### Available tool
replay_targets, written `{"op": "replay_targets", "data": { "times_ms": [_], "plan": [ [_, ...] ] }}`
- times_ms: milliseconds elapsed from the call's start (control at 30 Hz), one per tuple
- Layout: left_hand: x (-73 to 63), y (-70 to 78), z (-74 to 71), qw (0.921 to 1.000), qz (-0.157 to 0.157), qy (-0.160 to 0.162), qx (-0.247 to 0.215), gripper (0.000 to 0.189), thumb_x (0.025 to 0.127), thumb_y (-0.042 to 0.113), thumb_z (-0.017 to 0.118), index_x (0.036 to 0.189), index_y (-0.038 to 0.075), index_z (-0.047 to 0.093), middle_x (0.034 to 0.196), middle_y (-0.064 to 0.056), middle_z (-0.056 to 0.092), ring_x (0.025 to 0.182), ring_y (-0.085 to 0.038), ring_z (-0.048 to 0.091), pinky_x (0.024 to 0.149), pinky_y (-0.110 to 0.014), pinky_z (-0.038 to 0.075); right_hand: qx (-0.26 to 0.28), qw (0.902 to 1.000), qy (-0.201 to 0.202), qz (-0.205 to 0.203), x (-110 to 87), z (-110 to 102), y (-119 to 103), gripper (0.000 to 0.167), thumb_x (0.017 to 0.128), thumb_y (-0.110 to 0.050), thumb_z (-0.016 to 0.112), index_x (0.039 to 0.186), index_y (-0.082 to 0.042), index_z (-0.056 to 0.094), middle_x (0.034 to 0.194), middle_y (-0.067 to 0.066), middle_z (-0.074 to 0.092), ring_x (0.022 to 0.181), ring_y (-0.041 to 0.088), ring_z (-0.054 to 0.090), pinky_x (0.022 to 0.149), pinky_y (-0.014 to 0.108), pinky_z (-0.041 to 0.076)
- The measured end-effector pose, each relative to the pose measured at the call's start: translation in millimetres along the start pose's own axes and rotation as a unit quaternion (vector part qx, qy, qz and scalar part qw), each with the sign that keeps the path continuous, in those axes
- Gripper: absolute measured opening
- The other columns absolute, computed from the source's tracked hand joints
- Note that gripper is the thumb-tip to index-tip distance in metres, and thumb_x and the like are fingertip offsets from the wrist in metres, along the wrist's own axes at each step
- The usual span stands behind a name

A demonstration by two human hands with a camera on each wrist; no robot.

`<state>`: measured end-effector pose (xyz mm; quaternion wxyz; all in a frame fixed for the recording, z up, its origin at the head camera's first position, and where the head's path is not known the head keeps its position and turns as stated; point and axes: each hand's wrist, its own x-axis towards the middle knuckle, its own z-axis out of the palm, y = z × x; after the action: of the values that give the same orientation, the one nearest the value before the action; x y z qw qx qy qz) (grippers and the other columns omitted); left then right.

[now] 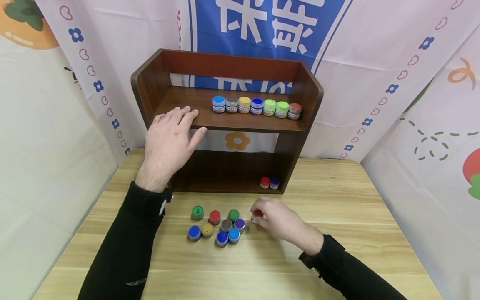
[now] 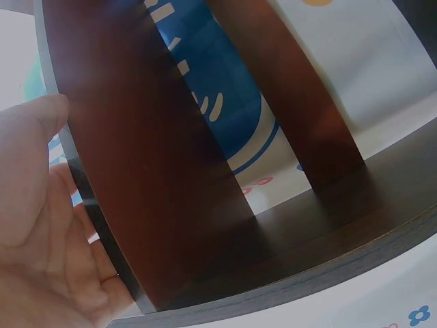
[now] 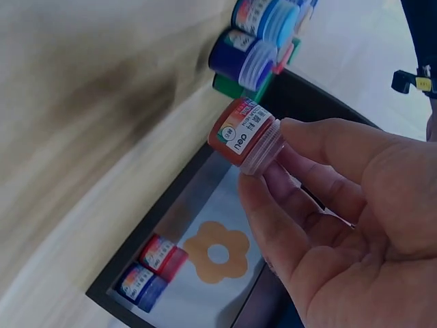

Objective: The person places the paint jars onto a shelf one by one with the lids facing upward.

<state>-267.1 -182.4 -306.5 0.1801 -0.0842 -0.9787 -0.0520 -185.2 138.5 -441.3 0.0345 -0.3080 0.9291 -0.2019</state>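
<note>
My left hand [image 1: 166, 139] rests on the left part of the dark brown shelf's [image 1: 225, 121] middle board, fingers lying over the top. In the left wrist view, its thumb [image 2: 54, 113] touches the board's front edge. My right hand [image 1: 281, 218] pinches a small reddish-brown paint jar [image 3: 242, 133] between thumb and fingers, low over the table just in front of the shelf. Left of it stands a loose group of paint jars, among them a purple jar [image 1: 239, 225], a green jar [image 1: 233, 214] and a grey jar [image 1: 226, 225].
Several paint jars stand in a row on the middle board, from a light blue jar [image 1: 218, 104] to a brown jar [image 1: 294, 111]. On the bottom board, a red jar [image 1: 265, 182] and a dark blue jar [image 1: 274, 183] sit by the right wall. Printed cloth [image 1: 337, 104] hangs behind.
</note>
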Motion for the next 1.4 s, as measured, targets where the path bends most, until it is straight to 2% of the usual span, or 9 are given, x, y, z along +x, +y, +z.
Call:
{"op": "replay_targets", "data": {
  "times_ms": [433, 1033, 1400],
  "plan": [
    [0.6, -0.2, 0.3, 1.0, -0.001, -0.001, 0.0, 0.072, 0.124, 0.06, 0.046, 0.18, 0.015, 0.047, 0.187, -0.019, 0.047, 0.177, -0.043, 0.042, 0.146, -0.067, 0.035, -0.007, 0.9997, 0.017, 0.013, 22.5, -17.6, 6.6, 0.019, 0.105, -0.008, 0.089, 0.122, -0.002, 0.085, 0.115, 0.009, 0.082, 0.103, 0.021, 0.078, 0.1, 0.04, 0.074],
    [0.5, 0.0, 0.0, 1.0, -0.002, -0.003, -0.002, 0.073, 0.124, 0.061, 0.047, 0.18, 0.015, 0.047, 0.187, -0.019, 0.047, 0.177, -0.043, 0.042, 0.146, -0.067, 0.035, -0.008, 0.9991, 0.041, 0.011, 58.4, -35.7, 20.5, 0.017, 0.108, -0.008, 0.086, 0.123, -0.001, 0.086, 0.119, 0.014, 0.082, 0.108, 0.024, 0.078, 0.097, 0.04, 0.073],
    [1.5, -1.9, -4.4, 0.9999, 0.001, -0.013, 0.001, 0.073, 0.123, 0.062, 0.047, 0.18, 0.016, 0.048, 0.187, -0.019, 0.048, 0.175, -0.042, 0.044, 0.145, -0.067, 0.037, -0.012, 0.9989, 0.033, 0.032, 76.2, -41.4, 30.7, 0.021, 0.11, -0.009, 0.083, 0.128, 0.002, 0.085, 0.123, 0.016, 0.081, 0.11, 0.027, 0.077, 0.099, 0.042, 0.072]
  ]
}}
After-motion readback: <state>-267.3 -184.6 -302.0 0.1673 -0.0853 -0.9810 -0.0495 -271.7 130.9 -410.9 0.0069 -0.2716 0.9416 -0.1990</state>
